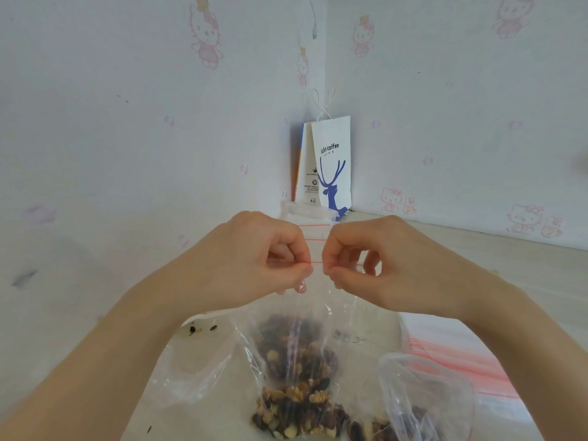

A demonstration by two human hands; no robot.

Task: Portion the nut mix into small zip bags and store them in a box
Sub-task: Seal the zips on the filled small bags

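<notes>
The pale tabletop (79, 313) fills the lower half of my view, and a white paper carrier bag with a blue deer print (332, 163) stands in the corner at upper centre. A loose, crumpled clear plastic bag (197, 361) lies at lower left. A flat stack of empty red-striped zip bags (439, 351) lies at lower right.

The small clear zip bag (299, 338) hangs at centre. Its brown nut mix (296, 405) is slumped at the bottom, near the lower edge of the frame. I can't tell whether the base rests on the tabletop.

My left hand (254, 259) and right hand (375, 259) are both curled. Each pinches the bag's mouth between thumb and fingertips, almost touching, on the thin red zip strip (316, 263).

I judge the film thin, soft and slippery. It won't hold any shape, and all the weight sits low, so the bag should swing and sag. The stiffer zip strip looks like the only firm place to grip, so I'd press along it there rather than squeeze the body, where the nuts could crack or poke through the film.
</notes>
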